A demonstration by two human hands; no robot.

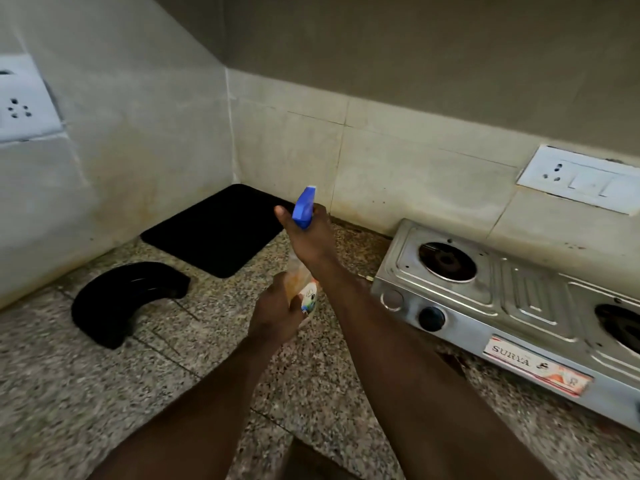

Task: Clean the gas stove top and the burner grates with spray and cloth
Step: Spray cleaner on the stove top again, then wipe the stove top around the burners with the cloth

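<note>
**Blue-headed spray bottle [306,289] in both hands, left of the gas stove [526,296]**

Head view.
- Steel gas stove sat on the speckled stone worktop [173,375] at the right, its back edge near the tiled wall and its far end cut off by the frame.
- Two round burner wells showed, the left one [446,261] whole and the right one [620,327] only in part; both were dark inside.
- A black knob [431,318] sat on the stove's front face, with a label [536,370] reading "SURYA" further right.
- Spray bottle was held up above the worktop, left of the stove and not touching it. It was tilted, with the blue trigger head [304,207] uppermost and pointing away from the person.
- Right hand [308,237] was wrapped round the neck just under the trigger head, thumb out on the left side. Whether a finger lay on the trigger could not be told.
- Left hand [277,313] gripped the bottle's lower body, fingers curled beside its printed label.
- Black rectangular mat [221,230] lay flat in the worktop's back corner, close to both walls.
- Black curved object [128,299] lay nearer and further left, well apart from the bottle; what it was could not be told.
- One white socket plate [24,102] was on the left wall. Another [581,183], with switches, was on the back wall above the stove.
</note>
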